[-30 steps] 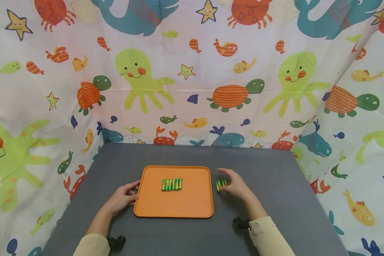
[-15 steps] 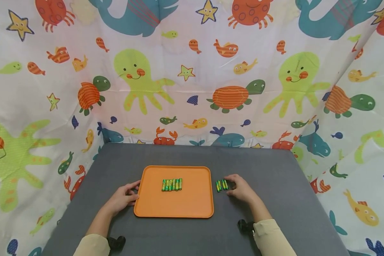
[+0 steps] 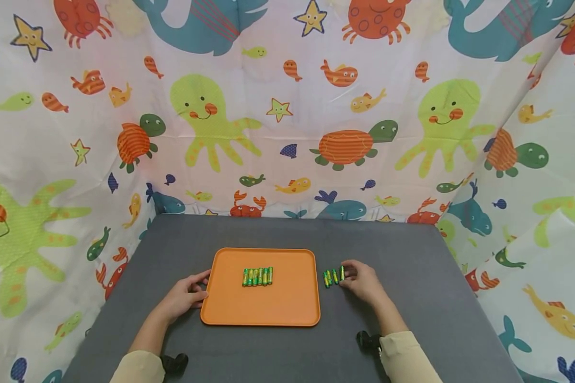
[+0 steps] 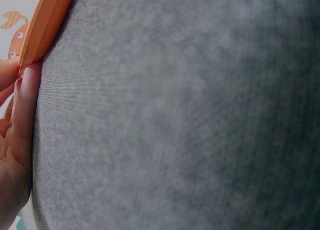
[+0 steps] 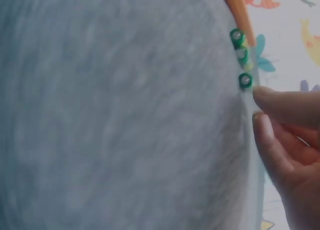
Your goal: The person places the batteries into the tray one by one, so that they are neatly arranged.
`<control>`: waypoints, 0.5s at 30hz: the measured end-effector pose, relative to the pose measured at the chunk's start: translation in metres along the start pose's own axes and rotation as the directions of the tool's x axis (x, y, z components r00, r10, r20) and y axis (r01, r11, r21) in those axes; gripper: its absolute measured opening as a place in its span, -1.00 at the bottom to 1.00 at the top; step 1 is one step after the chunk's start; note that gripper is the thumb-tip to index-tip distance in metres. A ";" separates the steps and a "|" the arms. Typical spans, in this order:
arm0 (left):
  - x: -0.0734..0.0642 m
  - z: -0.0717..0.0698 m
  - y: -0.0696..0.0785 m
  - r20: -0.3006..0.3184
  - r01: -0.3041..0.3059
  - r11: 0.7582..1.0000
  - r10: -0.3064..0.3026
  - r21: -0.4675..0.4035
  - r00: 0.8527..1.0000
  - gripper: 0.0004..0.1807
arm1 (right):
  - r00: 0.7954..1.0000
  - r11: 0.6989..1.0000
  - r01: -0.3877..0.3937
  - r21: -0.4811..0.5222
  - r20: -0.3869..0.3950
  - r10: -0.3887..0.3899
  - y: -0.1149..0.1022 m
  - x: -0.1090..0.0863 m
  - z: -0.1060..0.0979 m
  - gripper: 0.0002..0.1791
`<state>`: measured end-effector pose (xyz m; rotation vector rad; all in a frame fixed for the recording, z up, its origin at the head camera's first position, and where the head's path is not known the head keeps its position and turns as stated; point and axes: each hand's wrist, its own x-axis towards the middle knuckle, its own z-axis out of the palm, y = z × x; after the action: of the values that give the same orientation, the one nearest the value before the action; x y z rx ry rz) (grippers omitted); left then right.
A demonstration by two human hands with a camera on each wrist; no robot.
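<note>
An orange tray point(image 3: 230, 311) lies on the grey table point(image 3: 412, 255), with a row of several green batteries point(image 3: 257, 276) in its middle. Right of the tray lie three loose green batteries point(image 3: 333, 276). My right hand point(image 3: 346, 276) has its curled fingertips on the rightmost battery point(image 3: 342, 273), which sits slightly apart from the other two. The right wrist view shows that battery point(image 5: 245, 80) end-on just above my fingertips point(image 5: 265, 97). My left hand point(image 3: 204, 284) rests on the table with relaxed fingers against the tray's left rim point(image 4: 42, 25) and holds nothing.
A sea-animal print curtain point(image 3: 287, 117) encloses the table at the back and on both sides. Bare grey table surface lies behind the tray and to the right of my right hand. Black wrist mounts point(image 3: 366, 339) sit near the front edge.
My right hand drew back to the right off the loose batteries, and the rightmost battery shifted right with its fingertips. The left hand and the tray stayed put.
</note>
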<state>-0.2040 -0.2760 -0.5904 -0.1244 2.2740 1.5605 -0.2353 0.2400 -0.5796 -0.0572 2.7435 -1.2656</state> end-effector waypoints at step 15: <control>0.000 0.000 -0.001 -0.001 0.003 1.000 -0.003 0.000 1.000 -0.28 | 1.000 0.990 0.020 0.136 0.014 -0.022 -0.056 0.005 0.020 -0.44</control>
<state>-0.2034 -0.2763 -0.5912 -0.1280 2.2741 1.5589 -0.2391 0.1884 -0.5501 -0.0836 2.6431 -1.4479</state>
